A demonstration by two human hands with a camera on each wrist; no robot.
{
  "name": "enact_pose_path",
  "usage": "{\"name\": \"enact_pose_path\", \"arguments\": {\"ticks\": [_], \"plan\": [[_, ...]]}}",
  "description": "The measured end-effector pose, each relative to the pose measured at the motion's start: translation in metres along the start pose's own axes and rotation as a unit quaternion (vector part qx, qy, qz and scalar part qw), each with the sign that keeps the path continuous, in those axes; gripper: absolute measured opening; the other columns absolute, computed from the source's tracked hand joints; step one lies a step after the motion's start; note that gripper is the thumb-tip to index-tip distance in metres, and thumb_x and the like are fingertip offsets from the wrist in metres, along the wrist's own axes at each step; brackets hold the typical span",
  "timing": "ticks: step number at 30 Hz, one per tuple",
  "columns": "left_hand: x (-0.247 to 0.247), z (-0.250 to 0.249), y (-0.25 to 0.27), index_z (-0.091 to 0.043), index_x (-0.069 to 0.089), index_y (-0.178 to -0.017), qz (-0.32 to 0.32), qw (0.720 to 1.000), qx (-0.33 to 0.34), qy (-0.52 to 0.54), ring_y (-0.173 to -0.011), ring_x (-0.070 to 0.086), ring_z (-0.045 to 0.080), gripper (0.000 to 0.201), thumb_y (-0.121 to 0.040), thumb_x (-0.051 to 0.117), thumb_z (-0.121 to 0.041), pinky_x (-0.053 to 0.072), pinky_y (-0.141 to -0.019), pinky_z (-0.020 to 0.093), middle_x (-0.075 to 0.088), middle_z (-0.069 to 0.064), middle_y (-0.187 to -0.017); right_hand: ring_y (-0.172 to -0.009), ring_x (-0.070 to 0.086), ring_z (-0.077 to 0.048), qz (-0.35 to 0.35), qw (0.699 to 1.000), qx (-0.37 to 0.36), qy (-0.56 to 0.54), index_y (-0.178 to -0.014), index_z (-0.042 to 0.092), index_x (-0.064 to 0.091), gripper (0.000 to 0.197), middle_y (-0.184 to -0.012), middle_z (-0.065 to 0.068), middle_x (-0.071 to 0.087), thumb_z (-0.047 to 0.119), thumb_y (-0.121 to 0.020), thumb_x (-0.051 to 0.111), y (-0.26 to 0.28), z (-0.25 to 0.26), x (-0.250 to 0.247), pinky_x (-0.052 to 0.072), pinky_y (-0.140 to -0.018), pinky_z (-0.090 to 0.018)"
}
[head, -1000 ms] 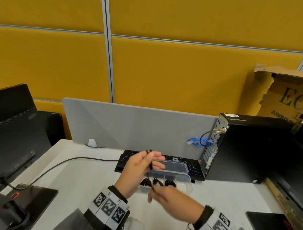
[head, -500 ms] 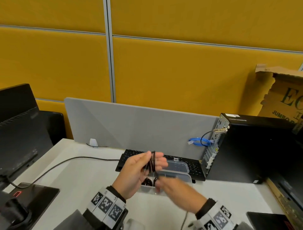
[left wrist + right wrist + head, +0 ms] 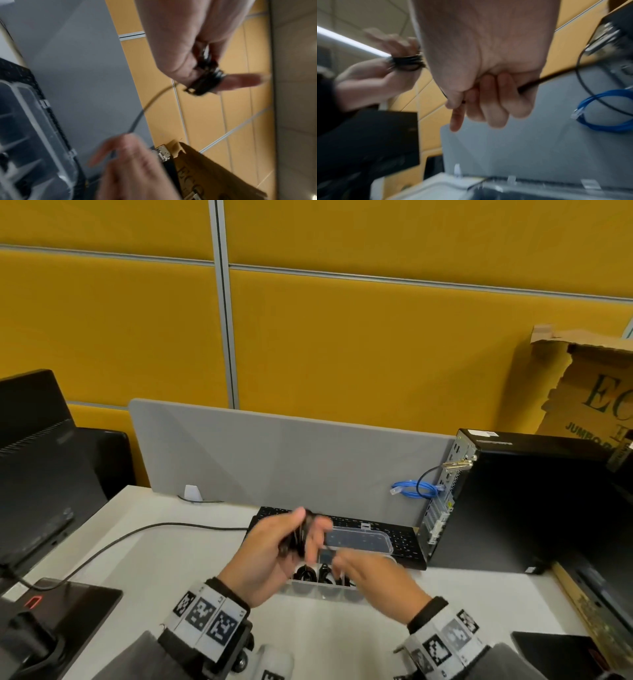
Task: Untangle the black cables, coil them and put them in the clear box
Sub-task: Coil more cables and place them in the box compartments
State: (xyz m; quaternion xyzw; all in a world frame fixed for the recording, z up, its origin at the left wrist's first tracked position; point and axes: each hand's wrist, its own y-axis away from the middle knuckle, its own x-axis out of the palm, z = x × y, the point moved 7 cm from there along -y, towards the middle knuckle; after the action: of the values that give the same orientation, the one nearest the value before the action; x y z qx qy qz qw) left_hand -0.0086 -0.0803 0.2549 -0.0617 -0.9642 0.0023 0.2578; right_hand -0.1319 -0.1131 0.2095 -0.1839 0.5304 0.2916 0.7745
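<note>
Left hand raised with a pinching grip, right hand lower, fingers curled closed.

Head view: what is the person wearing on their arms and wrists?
Both hands are bare. The left wrist and the right wrist each carry a white band printed with square black-and-white markers, over a dark cuff and grey sleeve. No rings or gloves show.
</note>
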Motion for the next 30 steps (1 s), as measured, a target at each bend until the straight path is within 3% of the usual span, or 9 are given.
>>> {"name": "enact_pose_path", "arguments": {"ticks": [4, 7, 11, 13, 16, 20, 24, 27, 30], "plan": [[-0.026, -0.010, -0.016, -0.012, 0.064, -0.100, -0.093, 0.962, 0.107, -0.235, -0.080, 0.069, 0.012, 0.030, -0.098, 0.036, -0.024, 0.054, -0.078, 0.023, 0.074, 0.003, -0.080, -0.077, 0.046, -0.005, 0.136, 0.986, -0.074, -0.068, -0.094, 0.021, 0.057, 0.031, -0.096, 0.003, 0.058, 0.037, -0.100, 0.032, 0.024, 0.053, 0.035, 0.040, -0.077, -0.021], [-0.035, 0.011, -0.014, -0.017, 0.068, -0.091, -0.036, 0.885, 0.023, -0.464, -0.079, 0.068, 0.010, 0.047, -0.096, 0.028, -0.042, 0.049, -0.083, 0.025, 0.072, -0.002, -0.076, -0.068, 0.047, -0.002, 0.008, 0.994, -0.076, -0.076, -0.076, 0.038, 0.047, 0.025, -0.073, 0.014, 0.051, 0.042, -0.096, 0.034, 0.021, 0.055, -0.006, 0.040, -0.069, -0.022], [-0.018, 0.037, -0.001, -0.003, 0.068, -0.089, 0.129, 0.939, -0.108, -0.302, -0.057, 0.060, 0.013, 0.050, -0.097, 0.035, -0.041, 0.045, -0.068, 0.020, 0.065, 0.004, -0.064, -0.064, 0.050, 0.003, -0.192, 0.979, -0.017, -0.065, -0.073, 0.042, 0.045, 0.025, -0.067, 0.019, 0.052, 0.037, -0.097, 0.040, 0.004, 0.012, -0.051, 0.039, -0.061, -0.016], [-0.005, 0.030, 0.001, -0.003, 0.068, -0.089, 0.150, 0.965, -0.084, -0.199, -0.054, 0.058, 0.012, 0.039, -0.092, 0.042, -0.032, 0.045, -0.068, 0.023, 0.063, 0.006, -0.064, -0.063, 0.050, 0.006, -0.141, 0.989, 0.008, -0.039, -0.087, 0.039, 0.050, 0.019, -0.071, 0.019, 0.053, 0.036, -0.099, 0.036, -0.005, 0.002, -0.035, 0.039, -0.059, -0.014], [-0.008, 0.011, -0.008, 0.003, 0.065, -0.097, 0.037, 0.996, -0.002, -0.086, -0.065, 0.064, 0.014, 0.034, -0.094, 0.044, -0.024, 0.052, -0.070, 0.023, 0.067, 0.007, -0.068, -0.075, 0.057, 0.005, 0.028, 0.999, -0.016, -0.028, -0.113, 0.022, 0.055, 0.026, -0.089, 0.011, 0.061, 0.029, -0.102, 0.033, -0.003, 0.012, 0.010, 0.042, -0.069, -0.016], [-0.031, 0.003, -0.016, -0.012, 0.070, -0.090, -0.079, 0.929, 0.101, -0.346, -0.087, 0.066, -0.001, 0.026, -0.092, 0.049, -0.026, 0.049, -0.082, 0.018, 0.074, -0.002, -0.085, -0.067, 0.045, 0.008, 0.134, 0.981, -0.055, -0.129, -0.092, 0.017, 0.058, 0.029, -0.072, 0.018, 0.047, 0.031, -0.101, 0.034, 0.012, 0.046, 0.030, 0.034, -0.067, -0.009], [-0.040, 0.027, -0.012, -0.017, 0.064, -0.075, 0.041, 0.853, -0.004, -0.520, -0.067, 0.065, 0.008, 0.031, -0.088, 0.054, -0.043, 0.052, -0.073, 0.026, 0.070, -0.002, -0.068, -0.072, 0.055, -0.009, -0.046, 0.997, -0.036, -0.049, -0.083, 0.031, 0.051, 0.022, -0.077, 0.010, 0.058, 0.034, -0.099, 0.036, 0.008, 0.030, -0.020, 0.043, -0.068, -0.024], [-0.037, 0.029, -0.007, -0.016, 0.063, -0.073, 0.126, 0.862, -0.051, -0.488, -0.058, 0.061, 0.006, 0.026, -0.087, 0.061, -0.038, 0.051, -0.073, 0.025, 0.064, -0.001, -0.055, -0.072, 0.056, -0.009, -0.123, 0.992, 0.002, 0.037, -0.085, 0.033, 0.045, 0.020, -0.078, 0.009, 0.060, 0.039, -0.098, 0.032, 0.003, 0.005, -0.042, 0.046, -0.067, -0.025], [-0.027, 0.015, -0.005, -0.010, 0.065, -0.073, 0.127, 0.926, -0.027, -0.355, -0.050, 0.057, 0.005, 0.026, -0.082, 0.062, -0.034, 0.047, -0.069, 0.019, 0.059, 0.003, -0.050, -0.070, 0.057, -0.014, -0.101, 0.992, 0.023, 0.069, -0.086, 0.030, 0.041, 0.030, -0.077, 0.005, 0.060, 0.049, -0.094, 0.020, -0.002, -0.010, -0.034, 0.046, -0.063, -0.025]]}}
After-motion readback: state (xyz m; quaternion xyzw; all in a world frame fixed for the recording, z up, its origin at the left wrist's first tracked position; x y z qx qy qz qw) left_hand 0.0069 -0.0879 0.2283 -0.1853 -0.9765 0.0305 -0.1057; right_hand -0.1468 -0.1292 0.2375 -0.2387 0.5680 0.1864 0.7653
